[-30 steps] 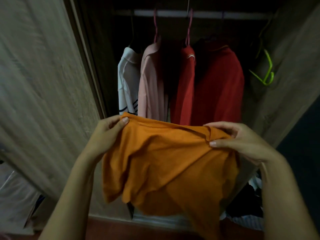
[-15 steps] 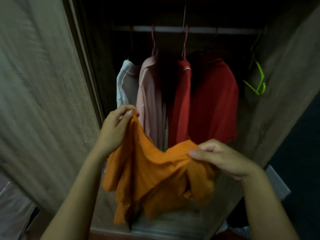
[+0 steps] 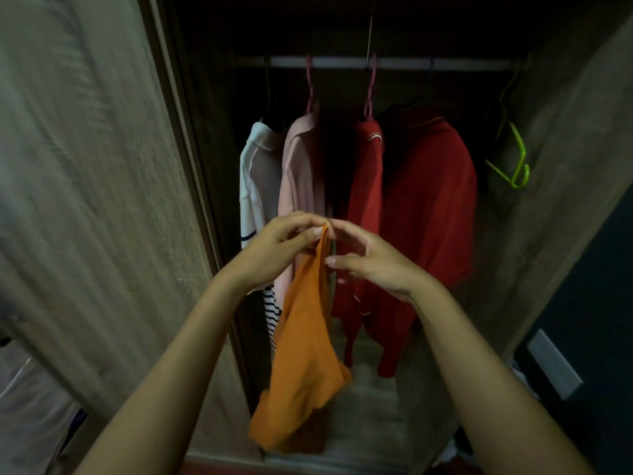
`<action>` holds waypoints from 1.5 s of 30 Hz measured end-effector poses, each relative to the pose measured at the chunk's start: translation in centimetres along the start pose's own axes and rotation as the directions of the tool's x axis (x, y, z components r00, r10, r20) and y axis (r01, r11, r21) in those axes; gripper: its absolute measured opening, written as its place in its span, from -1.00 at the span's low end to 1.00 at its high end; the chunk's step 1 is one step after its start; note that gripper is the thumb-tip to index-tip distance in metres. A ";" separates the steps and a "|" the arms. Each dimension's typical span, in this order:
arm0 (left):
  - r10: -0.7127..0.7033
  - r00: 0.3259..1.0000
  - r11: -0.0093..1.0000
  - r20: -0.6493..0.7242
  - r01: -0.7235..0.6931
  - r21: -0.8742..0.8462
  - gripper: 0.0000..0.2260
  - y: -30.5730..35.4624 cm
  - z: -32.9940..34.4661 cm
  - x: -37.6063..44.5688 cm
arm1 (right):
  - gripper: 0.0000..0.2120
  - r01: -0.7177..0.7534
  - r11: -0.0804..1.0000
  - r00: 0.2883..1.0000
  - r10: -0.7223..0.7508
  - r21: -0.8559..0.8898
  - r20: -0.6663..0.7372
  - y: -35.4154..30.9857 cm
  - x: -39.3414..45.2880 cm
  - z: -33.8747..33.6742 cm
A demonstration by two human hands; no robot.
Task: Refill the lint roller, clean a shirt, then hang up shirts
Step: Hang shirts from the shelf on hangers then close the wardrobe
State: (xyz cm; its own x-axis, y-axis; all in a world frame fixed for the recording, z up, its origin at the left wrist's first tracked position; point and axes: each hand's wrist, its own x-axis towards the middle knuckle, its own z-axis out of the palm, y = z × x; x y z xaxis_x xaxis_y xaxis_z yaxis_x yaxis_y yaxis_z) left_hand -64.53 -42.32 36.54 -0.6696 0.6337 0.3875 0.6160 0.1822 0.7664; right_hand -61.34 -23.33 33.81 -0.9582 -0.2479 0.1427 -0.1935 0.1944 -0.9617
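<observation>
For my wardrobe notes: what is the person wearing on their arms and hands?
Nothing that shows. Both forearms are bare as far as the frame's bottom edge, with no sleeve in view. The left hand and right hand have no gloves, and no rings, watch or bracelet can be seen.

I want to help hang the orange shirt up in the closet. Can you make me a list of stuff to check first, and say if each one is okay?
1. Soft orange cotton shirt held: ok. The left hand pinches its top edge.
2. Right hand gripping too: cannot tell. Its fingers touch the top edge, but the hold is unclear.
3. Shirt on a hanger: not ok. It hangs bunched, with no hanger in it.
4. Spare hanger: ok. A bright green plastic hanger hangs bare at the right.
5. Room on the pale metal closet rail: ok, a gap shows between the wide dark red shirt and the green hanger.
</observation>
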 end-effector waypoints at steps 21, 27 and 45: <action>-0.225 0.920 0.971 -0.321 0.184 -0.153 -0.83 -5.6 4.3 -5.2 | -0.87 0.017 0.855 0.667 -0.396 -0.518 -0.632 -4.5 -3.8 -6.5; -0.042 0.944 0.999 -0.326 0.043 -0.005 -0.81 1.5 -0.7 0.7 | -0.80 0.032 0.958 0.746 -0.212 -0.285 -0.631 -2.5 -6.5 -9.3; 0.294 0.891 0.917 -0.346 -0.160 0.366 -0.89 10.0 2.4 13.0 | -0.79 -0.597 0.538 0.383 -0.461 -0.595 -0.801 -9.1 4.8 -23.3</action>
State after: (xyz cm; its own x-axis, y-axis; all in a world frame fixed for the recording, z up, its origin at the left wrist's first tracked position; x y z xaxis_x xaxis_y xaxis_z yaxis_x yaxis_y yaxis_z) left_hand -66.12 -30.46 48.03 -0.5594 0.3576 0.7478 0.8237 0.3409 0.4532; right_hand -69.11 -4.19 48.69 -0.4465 0.5754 0.6852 0.3422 0.8174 -0.4634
